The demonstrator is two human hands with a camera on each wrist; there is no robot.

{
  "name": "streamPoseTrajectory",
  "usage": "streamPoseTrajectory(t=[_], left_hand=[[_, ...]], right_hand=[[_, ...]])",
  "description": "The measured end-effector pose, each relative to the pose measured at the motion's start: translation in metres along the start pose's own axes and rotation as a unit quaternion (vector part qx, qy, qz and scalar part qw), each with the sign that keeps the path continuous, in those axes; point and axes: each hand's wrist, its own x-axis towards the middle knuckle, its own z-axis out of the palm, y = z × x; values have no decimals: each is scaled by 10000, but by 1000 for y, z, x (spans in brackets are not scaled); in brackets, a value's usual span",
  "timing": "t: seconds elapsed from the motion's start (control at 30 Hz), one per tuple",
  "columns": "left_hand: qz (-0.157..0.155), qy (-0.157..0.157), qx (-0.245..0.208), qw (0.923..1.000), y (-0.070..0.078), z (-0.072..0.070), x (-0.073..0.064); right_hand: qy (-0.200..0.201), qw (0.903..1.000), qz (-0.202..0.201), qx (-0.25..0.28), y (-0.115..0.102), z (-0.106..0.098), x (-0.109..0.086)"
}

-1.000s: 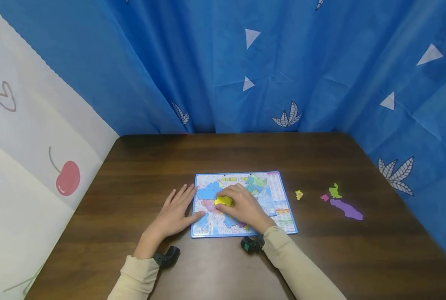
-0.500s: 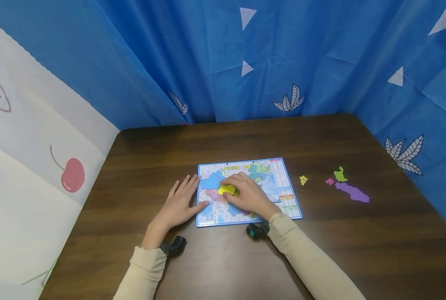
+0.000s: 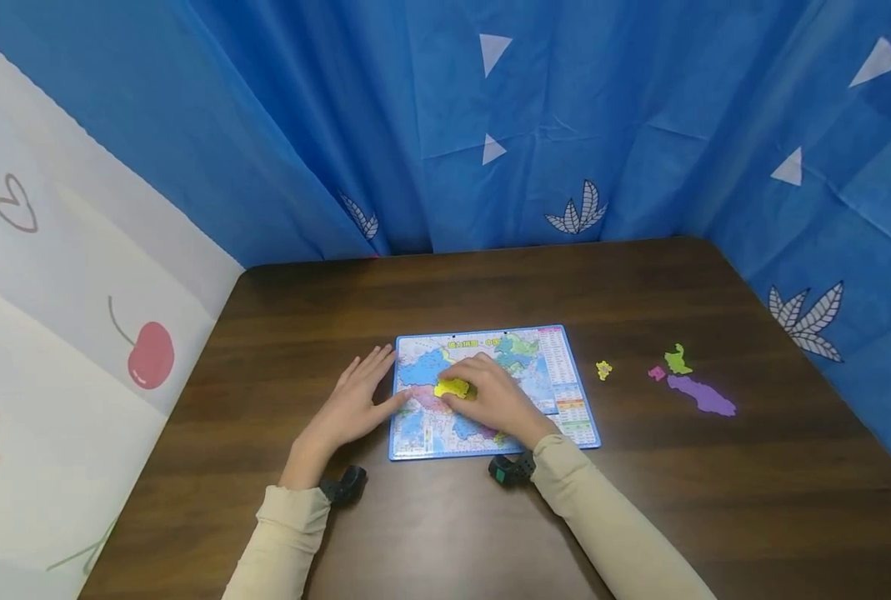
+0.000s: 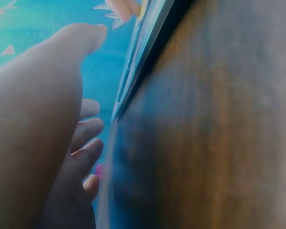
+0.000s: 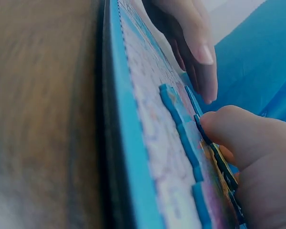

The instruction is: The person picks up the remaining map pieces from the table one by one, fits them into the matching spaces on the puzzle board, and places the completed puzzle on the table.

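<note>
A blue-edged magnetic map puzzle board [image 3: 568, 354] lies flat on the table. My right hand [image 3: 496, 402] is over its middle and pinches a yellow puzzle piece [image 3: 451, 388] between thumb and fingers, at the board's surface. Beside it sit a blue piece [image 3: 421, 368] and a pink piece [image 3: 425, 398]. My left hand [image 3: 349, 410] is spread at the board's left edge, its fingers straight and its thumb reaching over to the pink piece. In the right wrist view, the right thumb [image 5: 229, 126] presses low against the pieces; the fingers are mostly hidden.
Loose pieces lie on the wooden table [image 3: 302, 308] right of the board: a small yellow one [image 3: 603, 370], a pink one [image 3: 656, 373], a green one [image 3: 678, 359] and a long purple one [image 3: 702, 396]. A blue curtain [image 3: 445, 125] hangs behind.
The left thumb has slid farther up the board to the pink piece. My right hand keeps its pinch on the yellow piece in nearly the same place. The head view has shifted slightly.
</note>
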Motion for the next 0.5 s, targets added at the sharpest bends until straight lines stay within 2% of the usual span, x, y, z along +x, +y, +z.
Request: streamPoseTrajectory(t=[0.13, 0.33, 0.5], left_hand=[[21, -74, -137, 9999, -4, -4, 13], [-42, 3, -313, 9995, -12, -4, 33], [-134, 82, -280, 9995, -15, 5, 37]], right_hand=[[31, 10000, -33, 34, 2, 0, 2], [98, 9999, -7, 71, 3, -2, 2], [6, 9999, 51, 134, 0, 0, -2]])
